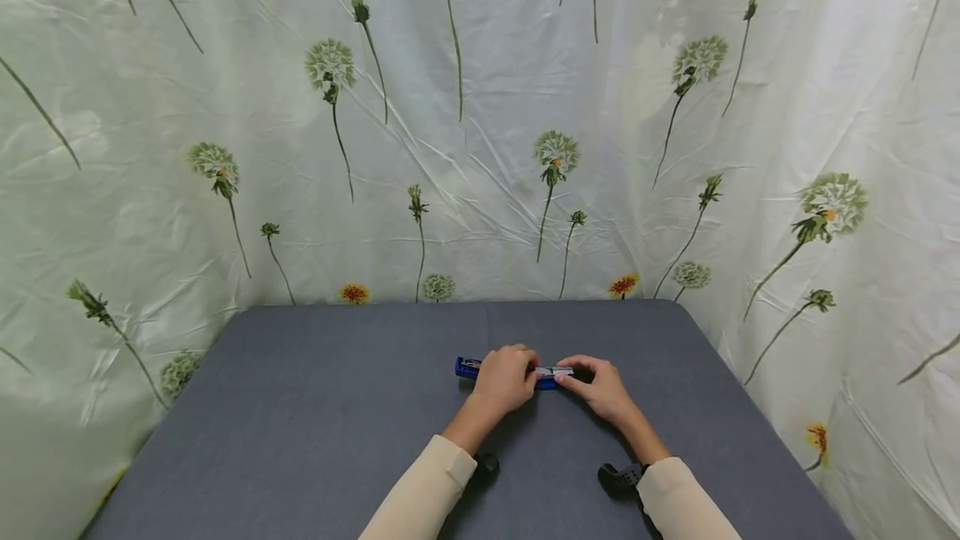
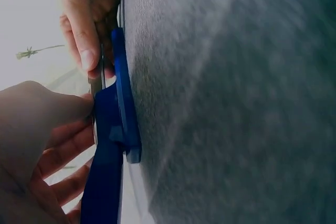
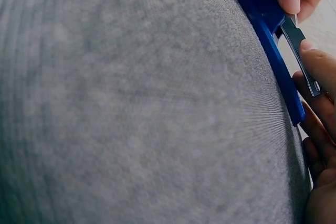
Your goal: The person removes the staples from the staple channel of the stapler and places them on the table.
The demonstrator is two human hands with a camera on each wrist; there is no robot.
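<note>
A blue stapler lies on the table with its top cover swung back to the left, baring the metal staple channel. My left hand is over the stapler's middle, gripping it with the thumb by the channel's rear and the fingers on the far side. My right hand pinches the front end of the channel between thumb and fingers. In the right wrist view the channel stands at a slant above the blue base, with a gap between them. The cover stretches backward in the left wrist view.
A dark grey cloth covers the table. Behind it and at both sides hangs a pale curtain with a dandelion print. Dark wrist straps sit by the light sleeves.
</note>
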